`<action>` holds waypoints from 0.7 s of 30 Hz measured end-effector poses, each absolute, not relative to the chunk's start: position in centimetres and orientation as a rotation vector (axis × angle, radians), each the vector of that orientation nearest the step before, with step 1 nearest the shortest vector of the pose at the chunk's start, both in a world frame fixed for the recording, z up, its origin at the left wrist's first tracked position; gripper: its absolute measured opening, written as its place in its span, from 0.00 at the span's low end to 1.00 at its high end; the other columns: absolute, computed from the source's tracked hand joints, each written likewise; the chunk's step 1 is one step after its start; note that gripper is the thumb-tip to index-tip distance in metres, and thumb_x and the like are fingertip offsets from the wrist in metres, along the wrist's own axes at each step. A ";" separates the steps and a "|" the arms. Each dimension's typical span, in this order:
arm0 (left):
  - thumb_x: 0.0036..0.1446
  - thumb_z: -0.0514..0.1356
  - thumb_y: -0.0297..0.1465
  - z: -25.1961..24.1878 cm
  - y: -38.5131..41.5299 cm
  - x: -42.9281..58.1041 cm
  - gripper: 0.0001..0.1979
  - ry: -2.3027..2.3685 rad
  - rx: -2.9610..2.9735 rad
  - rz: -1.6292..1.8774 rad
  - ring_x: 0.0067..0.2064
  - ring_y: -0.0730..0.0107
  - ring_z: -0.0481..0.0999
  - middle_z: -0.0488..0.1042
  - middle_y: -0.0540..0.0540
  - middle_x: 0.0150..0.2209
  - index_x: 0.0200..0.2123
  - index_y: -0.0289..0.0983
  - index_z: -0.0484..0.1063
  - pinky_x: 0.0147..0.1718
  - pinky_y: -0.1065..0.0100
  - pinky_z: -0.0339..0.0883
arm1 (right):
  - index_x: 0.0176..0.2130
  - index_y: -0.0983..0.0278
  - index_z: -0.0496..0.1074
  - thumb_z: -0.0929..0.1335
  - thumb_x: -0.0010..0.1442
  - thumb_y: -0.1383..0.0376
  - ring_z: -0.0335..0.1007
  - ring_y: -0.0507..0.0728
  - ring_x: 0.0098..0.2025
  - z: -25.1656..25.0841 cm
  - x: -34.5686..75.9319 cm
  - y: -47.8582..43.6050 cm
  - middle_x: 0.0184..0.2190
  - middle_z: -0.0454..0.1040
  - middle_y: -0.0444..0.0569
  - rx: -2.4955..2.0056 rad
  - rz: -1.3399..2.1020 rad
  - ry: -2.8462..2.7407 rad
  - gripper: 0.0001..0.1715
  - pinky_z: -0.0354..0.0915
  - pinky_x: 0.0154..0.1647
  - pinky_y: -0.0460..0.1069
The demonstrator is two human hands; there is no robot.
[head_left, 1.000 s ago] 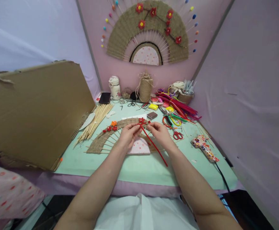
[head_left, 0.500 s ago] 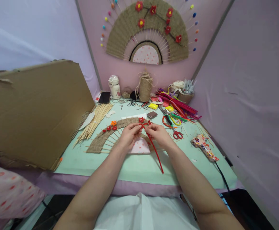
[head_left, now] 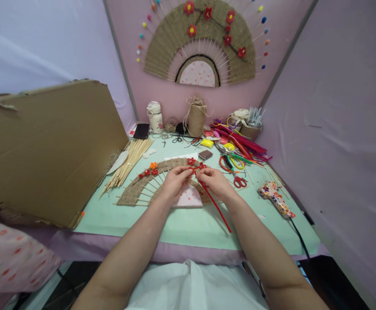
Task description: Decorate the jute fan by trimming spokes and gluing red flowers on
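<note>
A red pipe cleaner point(head_left: 218, 208) is pinched between my two hands, its top end bent into small loops and its long tail hanging down to the right. My left hand point(head_left: 177, 183) is closed on the looped end. Fingertips of my right hand point(head_left: 216, 181) grip it just beside the loops. Beneath both hands lies a twine-woven half-round fan point(head_left: 130, 194) on thin sticks, partly hidden by them. Orange and red flowers point(head_left: 153, 165) sit on its left side, with more red flowers point(head_left: 191, 161) at its top. A dotted half-circle point(head_left: 189, 197) forms its base.
Red-handled scissors point(head_left: 239, 181) and pliers lie right of the fan, near a patterned glue gun point(head_left: 276, 200). Wooden sticks point(head_left: 126, 165) and a large cardboard sheet point(head_left: 49, 150) are on the left. Behind stand a twine spool point(head_left: 197, 118), a bottle point(head_left: 155, 118) and bundled pipe cleaners point(head_left: 246, 140).
The pipe cleaner's hanging tail has swung to the right. Its bent upper end has shifted slightly between my fingertips, while both hands stay in nearly the same place.
</note>
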State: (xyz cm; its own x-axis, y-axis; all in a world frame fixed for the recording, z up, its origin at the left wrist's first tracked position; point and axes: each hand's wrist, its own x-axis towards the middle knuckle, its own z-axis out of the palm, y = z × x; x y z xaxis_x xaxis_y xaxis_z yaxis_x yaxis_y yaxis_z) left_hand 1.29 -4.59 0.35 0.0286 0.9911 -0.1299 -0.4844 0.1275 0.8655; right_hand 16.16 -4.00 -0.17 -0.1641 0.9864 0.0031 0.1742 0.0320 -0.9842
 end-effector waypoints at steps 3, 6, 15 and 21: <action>0.39 0.69 0.31 -0.1 -4.4 1.4 0.10 0.941 0.822 1.346 0.24 0.79 0.67 0.72 0.51 0.23 0.27 0.34 0.75 0.26 0.73 0.59 | 0.27 0.63 0.70 0.71 0.47 0.56 0.54 0.47 0.19 0.0 16.0 -4.1 0.19 0.64 0.38 -1.192 1.382 -1.378 0.13 0.51 0.21 0.45; 0.41 0.68 0.31 -0.4 -4.3 1.3 0.08 1.024 0.961 1.405 0.25 0.77 0.67 0.73 0.51 0.23 0.27 0.35 0.75 0.27 0.72 0.59 | 0.27 0.63 0.69 0.72 0.47 0.55 0.53 0.47 0.19 0.3 15.8 -4.3 0.19 0.64 0.38 -1.158 1.413 -1.351 0.15 0.50 0.20 0.45; 0.44 0.67 0.33 -0.4 -4.4 1.3 0.09 1.066 1.069 1.364 0.25 0.77 0.66 0.71 0.53 0.22 0.28 0.34 0.74 0.26 0.73 0.57 | 0.34 0.64 0.73 0.68 0.54 0.54 0.65 0.53 0.31 0.9 16.3 -4.0 0.29 0.72 0.46 -1.163 0.827 -1.490 0.15 0.60 0.33 0.48; 0.40 0.70 0.33 0.1 -4.9 1.6 0.12 0.869 0.940 1.291 0.27 0.78 0.69 0.73 0.51 0.25 0.29 0.34 0.75 0.31 0.73 0.63 | 0.29 0.63 0.71 0.70 0.52 0.55 0.57 0.49 0.24 0.3 17.1 -3.2 0.22 0.65 0.40 -1.091 1.161 -1.446 0.13 0.54 0.27 0.46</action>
State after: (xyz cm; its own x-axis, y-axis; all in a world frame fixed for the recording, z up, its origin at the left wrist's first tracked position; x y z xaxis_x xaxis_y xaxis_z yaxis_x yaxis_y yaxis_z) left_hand 1.65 -4.87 0.08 0.0877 0.9961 -0.0067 -0.3809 0.0397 0.9238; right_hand 17.10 -3.21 0.29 -0.1506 0.9789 0.1380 0.0764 0.1507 -0.9856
